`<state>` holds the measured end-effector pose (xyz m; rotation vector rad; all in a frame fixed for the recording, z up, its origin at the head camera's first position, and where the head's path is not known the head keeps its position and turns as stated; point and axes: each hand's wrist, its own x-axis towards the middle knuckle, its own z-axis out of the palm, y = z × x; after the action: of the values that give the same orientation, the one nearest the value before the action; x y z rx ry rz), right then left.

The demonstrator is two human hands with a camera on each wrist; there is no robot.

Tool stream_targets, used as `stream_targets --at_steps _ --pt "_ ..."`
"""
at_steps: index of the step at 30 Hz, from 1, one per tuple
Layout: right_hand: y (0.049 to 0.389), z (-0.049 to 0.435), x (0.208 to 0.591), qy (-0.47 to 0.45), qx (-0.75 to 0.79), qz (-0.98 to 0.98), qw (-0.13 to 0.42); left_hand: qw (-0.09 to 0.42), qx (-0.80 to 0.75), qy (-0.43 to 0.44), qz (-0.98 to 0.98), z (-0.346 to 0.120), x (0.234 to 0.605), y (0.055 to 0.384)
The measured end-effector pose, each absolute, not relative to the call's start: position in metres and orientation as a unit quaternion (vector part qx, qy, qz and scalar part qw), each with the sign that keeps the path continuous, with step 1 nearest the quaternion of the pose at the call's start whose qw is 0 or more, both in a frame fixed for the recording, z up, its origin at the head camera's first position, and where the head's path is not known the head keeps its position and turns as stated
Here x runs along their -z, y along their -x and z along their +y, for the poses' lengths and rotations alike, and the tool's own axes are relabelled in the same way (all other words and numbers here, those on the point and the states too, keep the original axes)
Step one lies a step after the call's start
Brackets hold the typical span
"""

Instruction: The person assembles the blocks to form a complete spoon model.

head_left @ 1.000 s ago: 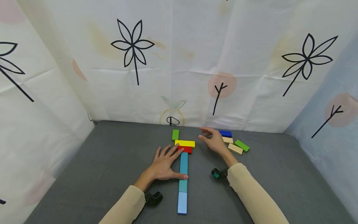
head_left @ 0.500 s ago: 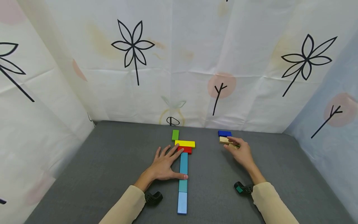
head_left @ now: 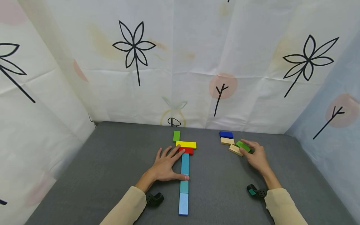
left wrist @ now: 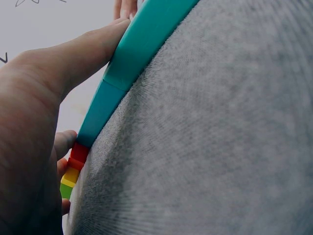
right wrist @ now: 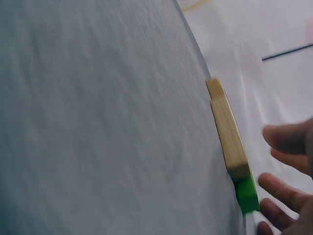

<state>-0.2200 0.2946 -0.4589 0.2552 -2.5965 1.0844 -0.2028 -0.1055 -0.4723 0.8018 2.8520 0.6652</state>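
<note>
My left hand lies with spread fingers along a line of blocks, its thumb against the teal block and its fingertips by the red block and yellow block. Between red and teal lies a blue block, and a light blue block ends the line nearest me. A green block stands at its far end. Over on the right, a second green block is between the parted thumb and fingers of my right hand; the right wrist view shows the fingertips close to it.
Beside the right green block lie two plain wooden blocks, one nearer and one farther. A dark blue block is behind them. The grey table meets a printed white cloth at the back.
My right hand has moved to the right, past the dark blue and wooden blocks, to the green block. The left hand has stayed where it was.
</note>
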Motion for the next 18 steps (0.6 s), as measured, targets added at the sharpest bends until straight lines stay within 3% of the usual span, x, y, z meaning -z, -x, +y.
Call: stream_targets --at_steps 10,18 --pt "0.220 0.305 0.456 -0.071 -0.345 -0.934 0.051 0.056 -0.215 -0.257 0.940 -0.104 0.471 0.202" --pt "0.222 0.316 0.449 -0.134 -0.380 -0.915 -0.019 0.055 -0.216 -0.258 0.940 -0.104 0.470 0.202"
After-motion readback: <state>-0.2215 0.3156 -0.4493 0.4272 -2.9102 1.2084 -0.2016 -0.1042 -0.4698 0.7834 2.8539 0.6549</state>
